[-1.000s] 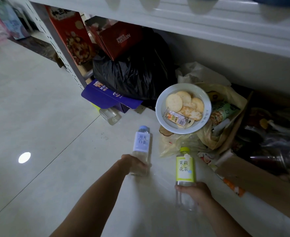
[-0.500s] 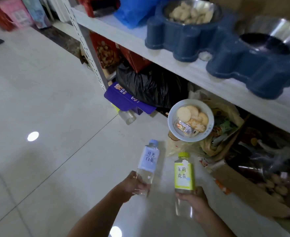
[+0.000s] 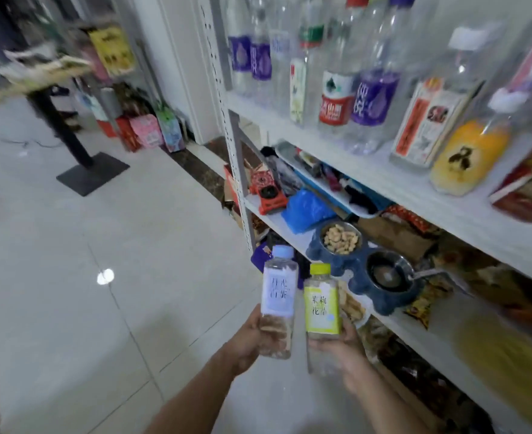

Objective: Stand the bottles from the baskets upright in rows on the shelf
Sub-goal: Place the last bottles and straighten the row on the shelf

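Observation:
My left hand (image 3: 252,336) grips the lower part of a clear bottle with a pale lilac label and blue cap (image 3: 279,296), held upright. My right hand (image 3: 340,352) grips a clear bottle with a yellow-green label and yellow cap (image 3: 321,308), also upright, right beside the first. Both are in front of the white shelf unit (image 3: 383,180). Its upper shelf holds several upright bottles (image 3: 368,89), with purple, red and orange labels. No basket is in view.
The middle shelf (image 3: 277,219) carries a blue double pet bowl (image 3: 362,261) with kibble, a blue bag, a red item and a tray. Snack bags fill the lower shelves. A black table stand (image 3: 86,170) and gift boxes stand on the tiled floor at left.
Both hands have lifted the two bottles from floor level up to the middle shelf's height, closer together. The view has swung up from the bottom shelf to the upper shelves.

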### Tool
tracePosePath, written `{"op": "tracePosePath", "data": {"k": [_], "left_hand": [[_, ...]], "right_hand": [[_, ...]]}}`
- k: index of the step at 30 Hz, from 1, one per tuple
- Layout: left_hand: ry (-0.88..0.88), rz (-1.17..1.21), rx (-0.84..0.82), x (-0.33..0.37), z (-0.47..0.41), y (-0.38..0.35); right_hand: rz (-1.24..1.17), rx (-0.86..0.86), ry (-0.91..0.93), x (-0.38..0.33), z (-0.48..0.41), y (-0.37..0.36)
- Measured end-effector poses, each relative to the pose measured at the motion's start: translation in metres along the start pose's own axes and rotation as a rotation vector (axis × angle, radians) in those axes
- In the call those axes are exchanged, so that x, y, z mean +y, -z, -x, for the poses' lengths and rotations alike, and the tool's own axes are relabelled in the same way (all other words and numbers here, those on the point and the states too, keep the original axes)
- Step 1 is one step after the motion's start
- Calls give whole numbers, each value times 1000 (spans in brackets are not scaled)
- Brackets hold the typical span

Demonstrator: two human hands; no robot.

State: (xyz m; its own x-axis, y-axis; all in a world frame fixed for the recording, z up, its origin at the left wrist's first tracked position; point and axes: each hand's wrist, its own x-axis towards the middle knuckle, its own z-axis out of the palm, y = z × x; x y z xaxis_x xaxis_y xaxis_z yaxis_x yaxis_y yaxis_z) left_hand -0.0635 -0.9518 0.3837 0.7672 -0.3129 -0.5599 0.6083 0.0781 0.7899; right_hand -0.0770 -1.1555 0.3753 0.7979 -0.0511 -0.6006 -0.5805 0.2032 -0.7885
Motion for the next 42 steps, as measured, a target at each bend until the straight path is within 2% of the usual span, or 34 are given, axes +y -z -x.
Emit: {"op": "tracePosePath", "data": {"k": [3, 10, 18, 23, 29, 32, 37, 42], "left_hand": [[-72, 13, 3, 76, 50, -20], [-236, -98, -167, 200, 116, -81], [-296, -304, -353, 224, 103, -155], [-298, -403, -486, 215, 96, -207], [-325, -434, -464, 219, 81, -264], [-374, -461, -387, 225, 72, -284], [-493, -471, -240, 232, 59, -305], [-571, -627, -157, 240, 37, -301]], "right_hand": [[-3, 12, 72, -68, 56, -10], [-12, 65, 231, -176, 158, -10], [-120, 178, 354, -192, 232, 43], [-197, 365, 388, -183, 263, 93], [-189, 522, 453, -188, 277, 152], [-204, 534, 484, -197, 276, 170], [-239, 531, 529, -212, 256, 181], [-248, 596, 515, -224, 222, 174]]}}
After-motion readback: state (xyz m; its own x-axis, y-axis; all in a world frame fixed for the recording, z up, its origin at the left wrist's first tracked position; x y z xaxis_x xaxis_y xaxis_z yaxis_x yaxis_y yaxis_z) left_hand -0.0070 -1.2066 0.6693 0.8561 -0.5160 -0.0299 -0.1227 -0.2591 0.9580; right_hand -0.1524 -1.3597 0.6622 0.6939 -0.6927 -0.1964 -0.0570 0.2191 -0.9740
